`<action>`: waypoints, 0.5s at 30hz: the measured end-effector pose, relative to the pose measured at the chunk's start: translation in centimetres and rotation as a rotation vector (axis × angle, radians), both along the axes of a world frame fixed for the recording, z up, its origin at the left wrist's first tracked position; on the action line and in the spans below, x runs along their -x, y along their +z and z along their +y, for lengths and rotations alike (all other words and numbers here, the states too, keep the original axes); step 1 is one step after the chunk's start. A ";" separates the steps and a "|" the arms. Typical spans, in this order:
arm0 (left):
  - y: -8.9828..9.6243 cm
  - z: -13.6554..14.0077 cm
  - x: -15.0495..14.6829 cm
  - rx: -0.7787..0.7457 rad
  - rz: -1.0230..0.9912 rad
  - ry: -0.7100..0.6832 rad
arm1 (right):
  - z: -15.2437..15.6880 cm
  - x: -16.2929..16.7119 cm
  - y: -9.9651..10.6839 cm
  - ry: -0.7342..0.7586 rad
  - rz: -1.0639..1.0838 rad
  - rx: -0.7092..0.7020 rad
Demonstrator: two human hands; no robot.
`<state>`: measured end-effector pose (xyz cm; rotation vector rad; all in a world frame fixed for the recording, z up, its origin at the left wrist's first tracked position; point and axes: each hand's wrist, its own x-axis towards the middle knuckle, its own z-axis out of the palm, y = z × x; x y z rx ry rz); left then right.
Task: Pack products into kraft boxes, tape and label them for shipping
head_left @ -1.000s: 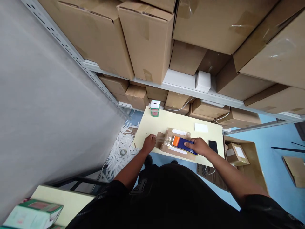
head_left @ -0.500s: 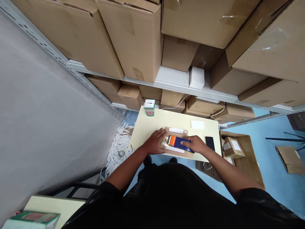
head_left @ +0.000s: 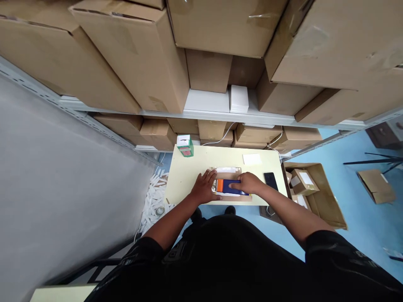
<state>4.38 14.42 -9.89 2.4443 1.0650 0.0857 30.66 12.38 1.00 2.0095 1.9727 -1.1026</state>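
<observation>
A flat cardboard box [head_left: 234, 198] with white labels and shiny clear tape lies at the table's front edge. On top of it is a blue tape dispenser [head_left: 231, 187] with an orange head pointing left. My right hand [head_left: 248, 183] is closed around the blue end of the dispenser. At the box's left end rests my left hand [head_left: 203, 188], its fingers stretched out and its thumb apart, next to the orange head and the crinkled tape. Part of the box is hidden under the dispenser and my hands.
The pale table [head_left: 185, 176] also bears a green and white box [head_left: 185, 145], a white card [head_left: 252, 159] and a black phone [head_left: 270, 180]. Shelves of cartons [head_left: 208, 71] rise behind. At right stands an open carton [head_left: 330, 197] of parcels; white strips [head_left: 153, 201] litter the floor at left.
The view has shifted, so the table sits a little further left in the picture. Both hands keep their places at the box, the right one still on the dispenser.
</observation>
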 end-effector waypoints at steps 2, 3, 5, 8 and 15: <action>0.0 -0.3 -0.4 -0.009 0.012 0.023 | 0.3 0.0 0.2 0.021 -0.012 0.011; 0.1 -0.4 -0.6 -0.013 0.017 0.031 | 0.4 -0.1 0.2 0.030 -0.014 0.013; 0.2 -0.4 -0.6 -0.016 0.027 0.035 | 0.4 -0.5 0.2 0.025 -0.002 0.015; 0.4 -0.3 -0.6 -0.018 0.046 0.026 | -0.3 -2.0 0.0 -0.011 0.037 0.023; 0.3 -0.3 -0.5 -0.012 0.078 0.019 | -4.1 -11.0 -0.3 -0.078 0.041 0.032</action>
